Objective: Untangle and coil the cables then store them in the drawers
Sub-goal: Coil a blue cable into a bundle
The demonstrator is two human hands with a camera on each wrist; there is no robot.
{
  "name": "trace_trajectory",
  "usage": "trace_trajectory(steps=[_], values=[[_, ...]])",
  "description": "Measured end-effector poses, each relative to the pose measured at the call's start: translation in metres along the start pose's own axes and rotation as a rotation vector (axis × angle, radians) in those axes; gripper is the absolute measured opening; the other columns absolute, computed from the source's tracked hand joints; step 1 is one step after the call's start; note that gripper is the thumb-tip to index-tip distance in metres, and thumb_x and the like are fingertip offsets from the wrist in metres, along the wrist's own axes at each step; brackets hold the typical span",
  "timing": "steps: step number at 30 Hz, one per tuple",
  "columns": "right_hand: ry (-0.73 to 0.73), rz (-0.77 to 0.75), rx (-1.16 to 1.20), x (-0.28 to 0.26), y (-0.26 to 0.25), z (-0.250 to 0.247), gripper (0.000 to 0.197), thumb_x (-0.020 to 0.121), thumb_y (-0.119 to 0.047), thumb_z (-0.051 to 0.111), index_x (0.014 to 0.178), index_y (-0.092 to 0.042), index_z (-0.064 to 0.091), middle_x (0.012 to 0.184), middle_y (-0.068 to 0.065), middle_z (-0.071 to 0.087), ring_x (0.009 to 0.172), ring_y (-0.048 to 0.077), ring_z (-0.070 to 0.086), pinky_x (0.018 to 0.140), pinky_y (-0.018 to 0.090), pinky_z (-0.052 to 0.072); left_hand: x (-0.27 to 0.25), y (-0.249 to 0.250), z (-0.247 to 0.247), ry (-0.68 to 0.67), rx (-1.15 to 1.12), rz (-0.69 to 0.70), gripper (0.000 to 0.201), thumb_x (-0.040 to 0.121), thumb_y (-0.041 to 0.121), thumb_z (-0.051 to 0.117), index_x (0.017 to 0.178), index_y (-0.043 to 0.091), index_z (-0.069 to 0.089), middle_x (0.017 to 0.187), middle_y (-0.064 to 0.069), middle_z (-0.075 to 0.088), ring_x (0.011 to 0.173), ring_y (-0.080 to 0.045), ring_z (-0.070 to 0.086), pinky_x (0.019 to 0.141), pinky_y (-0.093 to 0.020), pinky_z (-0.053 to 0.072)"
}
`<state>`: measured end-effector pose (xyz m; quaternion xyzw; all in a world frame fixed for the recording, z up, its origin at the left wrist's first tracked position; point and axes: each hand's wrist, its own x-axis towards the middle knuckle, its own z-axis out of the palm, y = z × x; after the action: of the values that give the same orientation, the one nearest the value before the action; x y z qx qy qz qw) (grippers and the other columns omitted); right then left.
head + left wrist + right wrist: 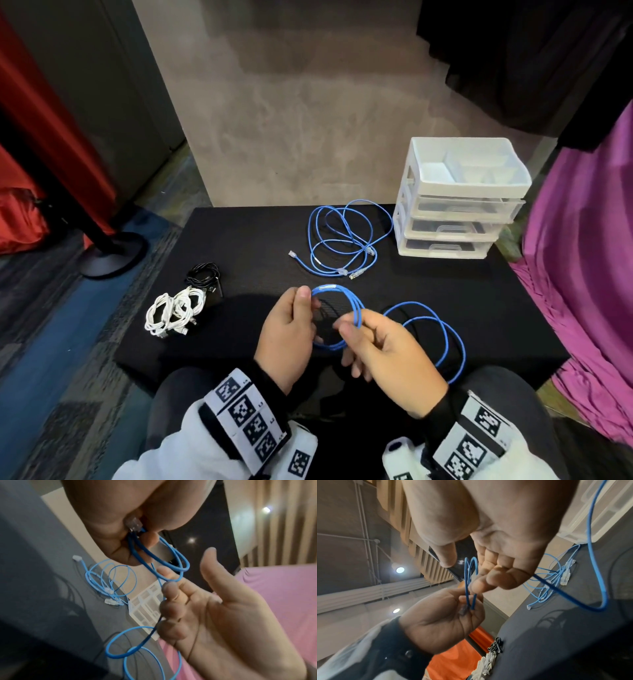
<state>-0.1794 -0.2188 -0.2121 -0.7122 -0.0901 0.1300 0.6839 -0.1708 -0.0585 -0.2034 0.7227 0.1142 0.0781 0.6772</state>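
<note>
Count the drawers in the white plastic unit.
3. They are stacked under the open top tray of the drawer unit: top drawer, middle drawer, bottom drawer. All look closed.

To your left a red fabric panel hangs beside a black pole on a round black base, standing on blue-and-grey patterned carpet. A magenta draped cloth falls along your right. Ahead rises a beige mottled wall, with black fabric hanging at its upper right.
</note>
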Motion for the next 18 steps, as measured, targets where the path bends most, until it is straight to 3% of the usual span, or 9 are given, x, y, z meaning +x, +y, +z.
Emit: trace_trajectory(steps=[3, 5, 7, 11, 13, 15, 16, 18], values=[[0.000, 0.009, -0.144, 0.003, 0.007, -0.005, 0.021, 0.107, -0.019, 0.049, 0.097, -0.012, 0.067, 0.063, 0.005, 0.066, 0.051, 0.016, 0.053, 0.054, 0.020, 0.041, -0.001, 0.007, -0.002, -0.122, -0.137, -0.073, 0.021, 0.110, 0.017, 0.037, 0.115, 0.017, 0.058, 0.061, 0.002, 0.040, 0.047, -0.011, 0.034, 0.054, -0.030, 0.049], [-0.027, 0.012, -0.231, 0.005, 0.008, -0.012, 0.023, 0.108, -0.020, 0.048, 0.094, -0.015, 0.066, 0.063, 0.003, 0.067, 0.051, 0.014, 0.054, 0.058, 0.025, 0.044, 0.000, 0.013, -0.007, -0.221, -0.224, -0.181, 0.026, 0.108, 0.009, 0.034, 0.118, 0.005, 0.057, 0.063, -0.001, 0.041, 0.046, -0.012, 0.035, 0.058, -0.034, 0.050], [-0.075, -0.003, -0.303, 0.006, 0.007, -0.018, 0.023, 0.106, -0.020, 0.050, 0.090, -0.017, 0.066, 0.063, 0.002, 0.068, 0.050, 0.012, 0.053, 0.060, 0.028, 0.046, -0.001, 0.016, -0.011, -0.302, -0.221, -0.218, 0.029, 0.108, 0.008, 0.032, 0.112, -0.007, 0.056, 0.063, -0.001, 0.038, 0.044, -0.010, 0.031, 0.055, -0.031, 0.046], [-0.021, -0.134, -0.345, 0.006, 0.003, -0.021, 0.021, 0.096, -0.026, 0.071, 0.078, -0.019, 0.062, 0.055, 0.001, 0.060, 0.050, 0.010, 0.049, 0.060, 0.030, 0.042, -0.001, 0.020, -0.014, -0.320, -0.151, -0.151, 0.035, 0.110, 0.027, 0.036, 0.092, 0.005, 0.057, 0.059, 0.005, 0.032, 0.046, -0.008, 0.023, 0.050, -0.027, 0.031], [0.166, -0.179, -0.188, 0.008, 0.006, -0.021, 0.019, 0.090, -0.022, 0.078, 0.090, -0.022, 0.058, 0.053, 0.000, 0.049, 0.052, 0.015, 0.045, 0.061, 0.031, 0.040, 0.004, 0.020, -0.017, -0.277, -0.122, -0.097, 0.033, 0.109, 0.026, 0.036, 0.086, 0.009, 0.051, 0.057, 0.006, 0.030, 0.045, -0.006, 0.022, 0.047, -0.025, 0.024], [0.248, -0.150, -0.212, 0.010, 0.013, -0.029, 0.031, 0.087, -0.024, 0.080, 0.106, -0.029, 0.056, 0.055, -0.001, 0.048, 0.054, 0.013, 0.046, 0.062, 0.029, 0.042, 0.008, 0.021, -0.019, -0.239, -0.120, -0.067, 0.033, 0.110, 0.025, 0.036, 0.084, 0.009, 0.049, 0.058, 0.004, 0.028, 0.044, -0.005, 0.021, 0.045, -0.024, 0.021], [0.206, -0.118, -0.283, 0.010, 0.016, -0.031, 0.031, 0.087, -0.028, 0.081, 0.108, -0.032, 0.059, 0.056, -0.002, 0.050, 0.054, 0.010, 0.048, 0.063, 0.028, 0.043, 0.010, 0.021, -0.021, -0.223, -0.119, -0.053, 0.033, 0.110, 0.025, 0.035, 0.084, 0.009, 0.048, 0.059, 0.003, 0.027, 0.045, -0.006, 0.021, 0.045, -0.023, 0.021], [0.019, -0.054, -0.483, 0.009, 0.026, -0.035, 0.010, 0.090, -0.033, 0.077, 0.095, -0.030, 0.068, 0.058, -0.005, 0.057, 0.054, 0.003, 0.048, 0.063, 0.029, 0.044, 0.013, 0.021, -0.022, -0.196, -0.135, -0.037, 0.033, 0.110, 0.026, 0.036, 0.085, 0.009, 0.049, 0.059, 0.003, 0.026, 0.047, -0.007, 0.021, 0.045, -0.023, 0.024]])
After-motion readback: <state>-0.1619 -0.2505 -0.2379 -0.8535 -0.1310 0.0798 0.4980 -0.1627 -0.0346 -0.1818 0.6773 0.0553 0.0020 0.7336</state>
